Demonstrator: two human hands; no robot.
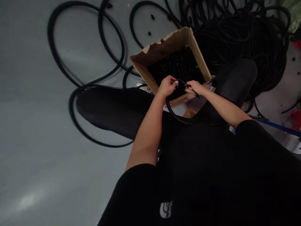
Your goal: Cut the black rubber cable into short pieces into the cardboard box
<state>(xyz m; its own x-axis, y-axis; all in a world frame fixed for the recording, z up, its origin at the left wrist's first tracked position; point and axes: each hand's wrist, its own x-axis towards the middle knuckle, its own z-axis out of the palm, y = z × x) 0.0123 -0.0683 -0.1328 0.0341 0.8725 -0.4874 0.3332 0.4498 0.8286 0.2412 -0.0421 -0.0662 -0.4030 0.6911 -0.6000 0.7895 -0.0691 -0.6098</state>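
My left hand (168,86) is closed on a black rubber hose (172,112) near its end, over the near left part of a cardboard box (204,59). From that hand the hose curves down toward my lap. My right hand (194,87) grips a cutting tool with black and orange handles (193,91), whose dark jaws point left at the hose end by my left fingers. Whether the jaws touch the hose is too dark to tell. Many short black pieces (180,62) lie inside the box.
A big heap of coiled black hose (235,40) lies behind and right of the box. Loose hose loops (53,44) spread over the grey floor (30,125) at left. Small black bits (152,17) are scattered behind the box. A blue strap (275,125) runs at right.
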